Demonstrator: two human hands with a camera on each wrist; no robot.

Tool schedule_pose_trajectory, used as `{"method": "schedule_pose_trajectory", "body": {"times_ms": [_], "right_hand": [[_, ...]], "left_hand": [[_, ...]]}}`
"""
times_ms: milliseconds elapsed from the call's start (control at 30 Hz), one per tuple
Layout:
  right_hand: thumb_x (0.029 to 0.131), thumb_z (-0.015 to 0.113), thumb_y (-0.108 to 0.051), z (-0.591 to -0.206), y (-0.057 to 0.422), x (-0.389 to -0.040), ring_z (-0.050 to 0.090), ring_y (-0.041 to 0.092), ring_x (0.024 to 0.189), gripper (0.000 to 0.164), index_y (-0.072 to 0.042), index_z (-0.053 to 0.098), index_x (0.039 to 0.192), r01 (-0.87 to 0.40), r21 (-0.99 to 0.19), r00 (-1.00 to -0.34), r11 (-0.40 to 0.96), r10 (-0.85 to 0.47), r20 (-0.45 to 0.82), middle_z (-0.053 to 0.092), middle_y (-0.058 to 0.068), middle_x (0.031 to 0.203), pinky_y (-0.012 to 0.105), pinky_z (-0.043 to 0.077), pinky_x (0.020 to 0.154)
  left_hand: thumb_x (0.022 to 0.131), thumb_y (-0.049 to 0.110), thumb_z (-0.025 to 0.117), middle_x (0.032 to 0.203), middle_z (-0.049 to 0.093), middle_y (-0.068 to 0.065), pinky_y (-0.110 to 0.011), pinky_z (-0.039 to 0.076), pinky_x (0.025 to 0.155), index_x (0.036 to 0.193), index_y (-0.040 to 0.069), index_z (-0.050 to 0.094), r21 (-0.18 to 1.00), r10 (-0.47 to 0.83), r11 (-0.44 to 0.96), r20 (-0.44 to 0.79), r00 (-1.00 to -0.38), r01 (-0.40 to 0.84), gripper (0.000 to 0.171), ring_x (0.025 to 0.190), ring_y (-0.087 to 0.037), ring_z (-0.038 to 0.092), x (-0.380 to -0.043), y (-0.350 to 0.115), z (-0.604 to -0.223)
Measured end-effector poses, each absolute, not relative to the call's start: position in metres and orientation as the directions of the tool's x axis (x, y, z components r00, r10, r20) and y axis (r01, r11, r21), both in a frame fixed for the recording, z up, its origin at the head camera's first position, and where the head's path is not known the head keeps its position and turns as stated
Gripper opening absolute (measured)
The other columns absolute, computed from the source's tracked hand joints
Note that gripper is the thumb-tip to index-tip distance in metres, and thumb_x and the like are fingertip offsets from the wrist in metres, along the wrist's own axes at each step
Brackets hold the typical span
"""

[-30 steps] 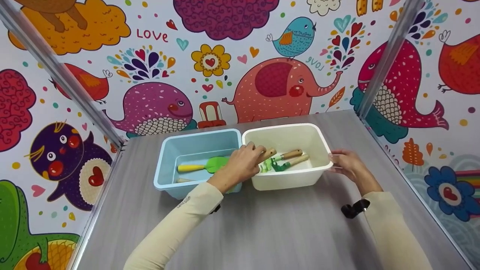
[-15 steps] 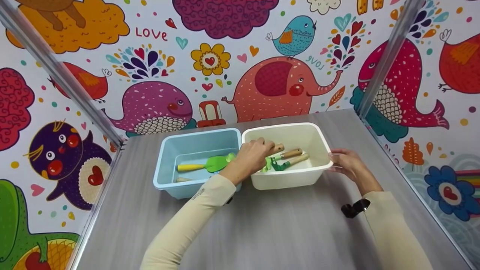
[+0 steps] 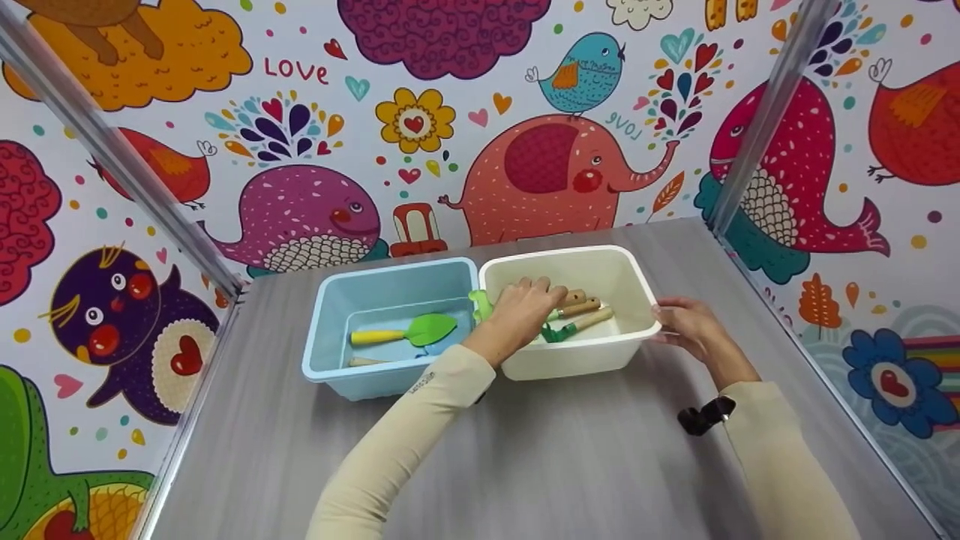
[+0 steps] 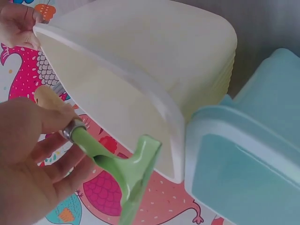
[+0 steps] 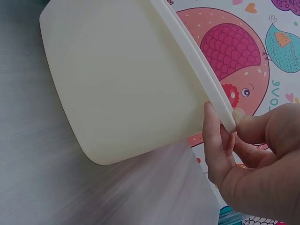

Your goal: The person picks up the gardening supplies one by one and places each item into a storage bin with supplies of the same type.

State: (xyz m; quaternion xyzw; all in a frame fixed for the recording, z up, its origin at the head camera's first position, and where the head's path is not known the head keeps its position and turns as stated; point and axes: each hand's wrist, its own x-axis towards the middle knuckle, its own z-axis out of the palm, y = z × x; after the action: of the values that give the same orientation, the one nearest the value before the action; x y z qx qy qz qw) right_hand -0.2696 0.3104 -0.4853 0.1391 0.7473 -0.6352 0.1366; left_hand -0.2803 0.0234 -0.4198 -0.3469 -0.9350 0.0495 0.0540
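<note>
My left hand (image 3: 525, 309) is over the left side of the cream bin (image 3: 577, 361). It grips the wooden handle of a small hand hoe (image 4: 133, 171), whose light green, T-shaped head points back toward the blue bin (image 3: 375, 384). In the head view, that head shows beside the wrist, at the bins' adjoining rims. My right hand (image 5: 255, 154) pinches the cream bin's rim at its right corner, thumb on one side and fingers on the other. Inside the cream bin lie a dark green tool with a pale wooden handle (image 3: 594, 319) and another wooden-handled tool (image 3: 580, 307).
A trowel (image 3: 431, 329) with a green blade and yellow handle lies in the blue bin, near a pale wooden handle (image 3: 367, 362) and a partly hidden blue piece. Both bins stand side by side on a grey table (image 3: 570, 465). Patterned walls (image 3: 420, 60) enclose its back and sides.
My left hand has moved right, carrying the hoe from the blue bin's side farther over the cream bin. My right hand keeps its place on the rim.
</note>
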Motion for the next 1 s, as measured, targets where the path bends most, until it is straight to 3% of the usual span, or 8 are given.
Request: {"method": "schedule_pose_trajectory", "body": {"times_ms": [333, 633, 1000], "right_hand": [[0.101, 0.054, -0.014, -0.486, 0.311, -0.269, 0.064, 0.008, 0.084, 0.046, 0.008, 0.040, 0.139, 0.366, -0.922, -0.930, 0.129, 0.029, -0.365, 0.062, 0.000, 0.100, 0.021, 0.058, 0.074], [0.102, 0.054, -0.016, -0.485, 0.308, -0.270, 0.067, 0.009, 0.087, 0.055, 0.010, 0.034, 0.146, 0.374, -0.916, -0.927, 0.142, 0.029, -0.374, 0.061, 0.007, 0.110, 0.022, 0.059, 0.076], [0.102, 0.055, -0.018, -0.485, 0.307, -0.271, 0.065, 0.009, 0.088, 0.055, 0.007, 0.035, 0.147, 0.403, -0.902, -0.915, 0.153, 0.038, -0.402, 0.059, 0.010, 0.118, 0.021, 0.058, 0.077]], "left_hand": [[0.100, 0.009, 0.058, 0.122, 0.065, -0.008, -0.038, 0.057, 0.085, 0.139, 0.021, 0.054, -0.081, 0.616, 0.788, 0.082, -0.784, 0.611, 0.040, 0.105, -0.026, 0.064, -0.287, 0.034, -0.423], [0.096, 0.010, 0.065, 0.119, 0.066, -0.008, -0.038, 0.057, 0.081, 0.140, 0.019, 0.053, -0.049, 0.600, 0.799, 0.112, -0.792, 0.599, 0.046, 0.103, -0.025, 0.065, -0.291, 0.046, -0.438], [0.094, 0.006, 0.066, 0.124, 0.066, -0.008, -0.038, 0.057, 0.088, 0.141, 0.018, 0.054, 0.060, 0.550, 0.832, 0.029, -0.835, 0.551, 0.050, 0.106, -0.025, 0.065, -0.297, 0.048, -0.448]]}}
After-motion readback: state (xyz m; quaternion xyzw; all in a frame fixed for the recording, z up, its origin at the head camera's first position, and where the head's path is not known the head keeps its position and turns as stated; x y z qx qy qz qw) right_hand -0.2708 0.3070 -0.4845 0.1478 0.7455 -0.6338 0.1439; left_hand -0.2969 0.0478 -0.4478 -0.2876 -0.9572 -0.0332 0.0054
